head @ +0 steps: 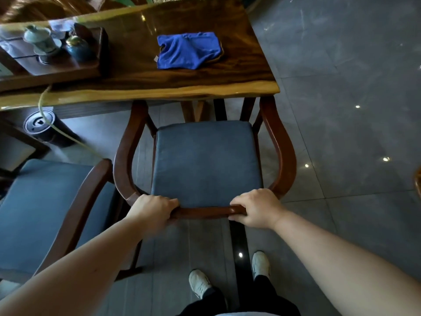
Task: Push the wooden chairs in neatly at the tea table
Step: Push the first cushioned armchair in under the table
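hands (155, 210) clasp wooden chair (282, 151) at glossy tea table (141, 87), grey tiles (341, 87).

The wooden chair (281, 142) has a reddish-brown frame and a slate-blue seat cushion (207, 163), and the second chair (75, 201) beside it matches. The tea table (141, 71) is dark streaked brown with a golden-yellow edge band, and a bright royal-blue cloth (189, 51) lies on it. The floor (341, 87) is grey, the shoes (260, 263) white.
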Tool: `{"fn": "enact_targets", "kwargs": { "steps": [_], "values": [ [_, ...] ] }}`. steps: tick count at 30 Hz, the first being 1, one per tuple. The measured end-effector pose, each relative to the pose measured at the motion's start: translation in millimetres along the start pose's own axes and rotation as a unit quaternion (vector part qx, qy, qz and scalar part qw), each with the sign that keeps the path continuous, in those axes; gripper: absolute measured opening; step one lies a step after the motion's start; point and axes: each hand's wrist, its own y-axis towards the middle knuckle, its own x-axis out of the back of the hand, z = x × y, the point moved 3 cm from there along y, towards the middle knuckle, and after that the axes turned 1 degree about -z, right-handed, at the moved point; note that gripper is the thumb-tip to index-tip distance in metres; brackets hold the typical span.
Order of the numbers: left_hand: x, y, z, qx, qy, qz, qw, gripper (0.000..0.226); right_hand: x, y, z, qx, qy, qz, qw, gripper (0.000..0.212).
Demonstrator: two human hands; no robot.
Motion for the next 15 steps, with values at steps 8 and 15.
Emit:
{"fn": "enact_targets", "kwargs": {
  "steps": [8, 15],
  "values": [
    [5, 7, -4, -0.001, 0.010, -0.021, 1.000, 0.026, 15, 5, -7, 0.012, -0.027, 0.014, 0.999, 0.043],
    [-3, -3, -12, -0.015, 0.009, -0.022, 1.000, 0.026, 5, -9, 1, -0.020, -0.012, 0.064, 0.998, 0.039]
  ]
}}
